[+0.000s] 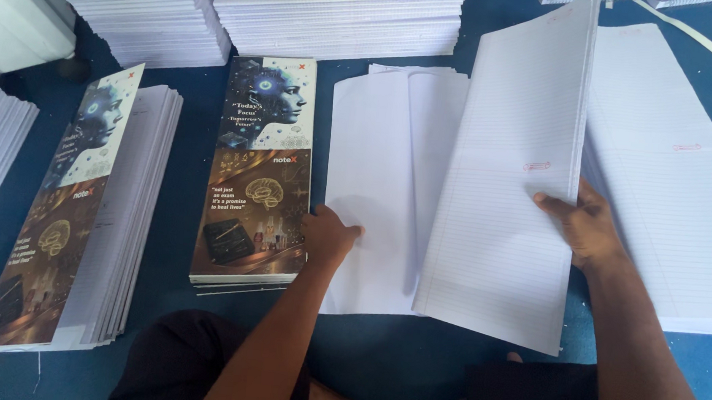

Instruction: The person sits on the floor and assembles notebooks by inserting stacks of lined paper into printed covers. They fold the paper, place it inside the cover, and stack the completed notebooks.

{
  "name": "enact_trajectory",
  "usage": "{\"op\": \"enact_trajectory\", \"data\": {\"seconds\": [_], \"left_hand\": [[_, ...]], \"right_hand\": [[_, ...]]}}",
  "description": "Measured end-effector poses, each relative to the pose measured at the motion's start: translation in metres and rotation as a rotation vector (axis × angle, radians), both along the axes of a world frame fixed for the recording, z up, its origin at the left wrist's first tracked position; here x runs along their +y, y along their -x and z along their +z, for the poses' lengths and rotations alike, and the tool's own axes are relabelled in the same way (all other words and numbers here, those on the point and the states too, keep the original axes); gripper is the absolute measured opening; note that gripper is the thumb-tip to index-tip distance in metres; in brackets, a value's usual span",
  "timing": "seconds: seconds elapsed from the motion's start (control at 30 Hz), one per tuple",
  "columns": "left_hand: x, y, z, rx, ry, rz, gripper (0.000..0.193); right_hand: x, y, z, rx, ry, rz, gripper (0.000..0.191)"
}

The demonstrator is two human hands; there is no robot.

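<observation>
My right hand (584, 223) grips the right edge of a tall sheaf of ruled paper (510, 178), which is lifted and tilted above the blue surface. My left hand (329, 234) rests on the left edge of a small pile of plain white sheets (374, 184) lying flat in the middle. Just left of that hand lies a stack of printed covers (258, 171) showing a face and a brain picture.
A big stack of ruled sheets (671, 182) lies at the right. A second leaning pile of printed covers over paper (76, 212) sits at the left. Tall white paper stacks (337, 8) line the back and the left edge. My dark-clothed legs are at the bottom.
</observation>
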State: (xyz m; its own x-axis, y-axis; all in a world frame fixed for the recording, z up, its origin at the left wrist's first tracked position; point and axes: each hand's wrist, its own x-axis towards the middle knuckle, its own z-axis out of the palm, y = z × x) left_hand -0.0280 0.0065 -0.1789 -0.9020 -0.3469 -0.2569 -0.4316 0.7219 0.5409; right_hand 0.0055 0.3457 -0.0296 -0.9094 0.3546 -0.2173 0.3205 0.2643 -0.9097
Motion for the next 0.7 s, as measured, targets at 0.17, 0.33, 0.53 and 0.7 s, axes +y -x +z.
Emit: {"op": "enact_trajectory", "data": {"seconds": [0.17,0.33,0.53,0.7], "left_hand": [[0.008,0.002,0.010,-0.111,0.036,0.007,0.105],[0.017,0.001,0.019,-0.175,0.054,0.036,0.117],[0.014,0.001,0.016,-0.132,-0.005,0.044,0.121],[0.006,0.004,0.005,-0.038,-0.122,0.036,0.114]], "right_hand": [[-0.005,-0.004,0.004,-0.041,-0.019,-0.038,0.056],[-0.004,-0.004,0.003,-0.041,-0.013,-0.019,0.056],[-0.003,-0.002,0.000,-0.045,-0.007,0.010,0.056],[-0.006,-0.002,0.000,-0.058,-0.033,0.004,0.053]]}}
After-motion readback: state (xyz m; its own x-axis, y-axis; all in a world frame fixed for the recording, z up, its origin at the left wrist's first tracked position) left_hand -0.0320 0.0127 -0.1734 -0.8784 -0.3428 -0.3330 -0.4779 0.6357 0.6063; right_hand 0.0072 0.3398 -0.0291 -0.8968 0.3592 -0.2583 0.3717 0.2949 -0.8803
